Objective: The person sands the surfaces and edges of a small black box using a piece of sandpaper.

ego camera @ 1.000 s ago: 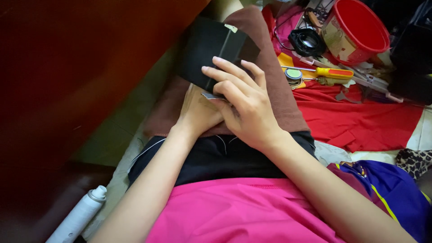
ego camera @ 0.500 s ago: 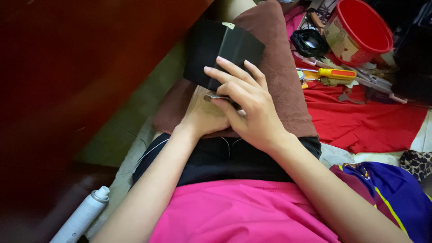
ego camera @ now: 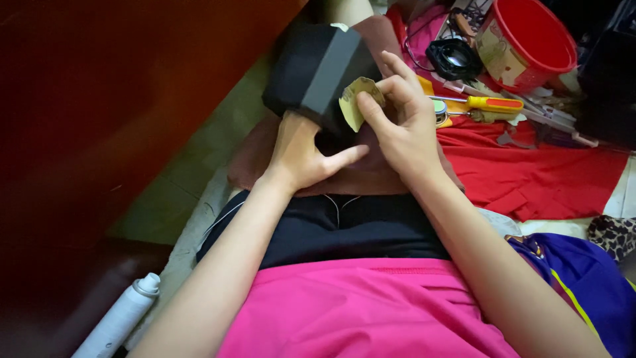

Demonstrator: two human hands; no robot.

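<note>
- Lifted since earlier: right hand (ego camera: 404, 126), now pinching a tan sandpaper scrap (ego camera: 354, 103) against black block (ego camera: 318, 73).
- Left hand (ego camera: 301, 156) clamped under block, at 7 o'clock.
- Yellow screwdriver (ego camera: 487, 104) lay at 3 o'clock.

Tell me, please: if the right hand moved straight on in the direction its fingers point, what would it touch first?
The right hand points up-left, pinching a small tan piece. Straight on, it would likely meet the black box first, which the left hand supports; depth is unclear.
</note>
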